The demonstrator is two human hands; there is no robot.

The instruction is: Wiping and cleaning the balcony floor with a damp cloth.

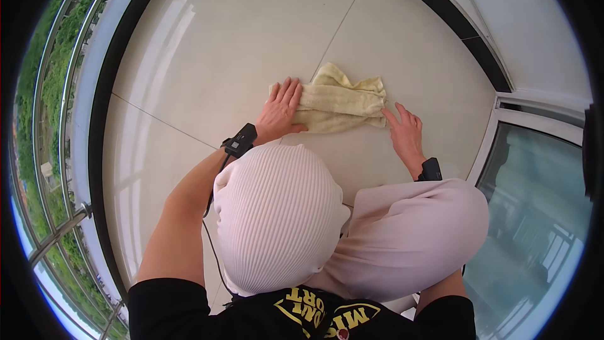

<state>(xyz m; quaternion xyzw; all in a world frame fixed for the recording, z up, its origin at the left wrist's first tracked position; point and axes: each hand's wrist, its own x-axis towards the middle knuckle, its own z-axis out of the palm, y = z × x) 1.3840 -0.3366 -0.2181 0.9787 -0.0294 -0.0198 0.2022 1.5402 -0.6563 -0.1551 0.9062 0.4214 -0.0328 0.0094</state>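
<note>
A pale yellow cloth (pixel 337 101) lies loosely folded on the glossy tile floor (pixel 236 47), its far edge rumpled up. My left hand (pixel 282 108) rests flat on the cloth's left end, fingers pointing away from me and thumb spread along the near side. At the opposite end, my right hand (pixel 406 130) has its index fingertip at the cloth's right edge, with the other fingers loosely bent. Whether that fingertip presses on the cloth or only meets its edge, I cannot tell.
On the left a metal railing (pixel 71 80) stands beyond a black border strip (pixel 106 80), with greenery outside. A white-framed glass door (pixel 528 208) is at the right. My bent knees (pixel 283 217) are close below my hands. A cable (pixel 212 241) hangs from the left wrist device (pixel 239 140).
</note>
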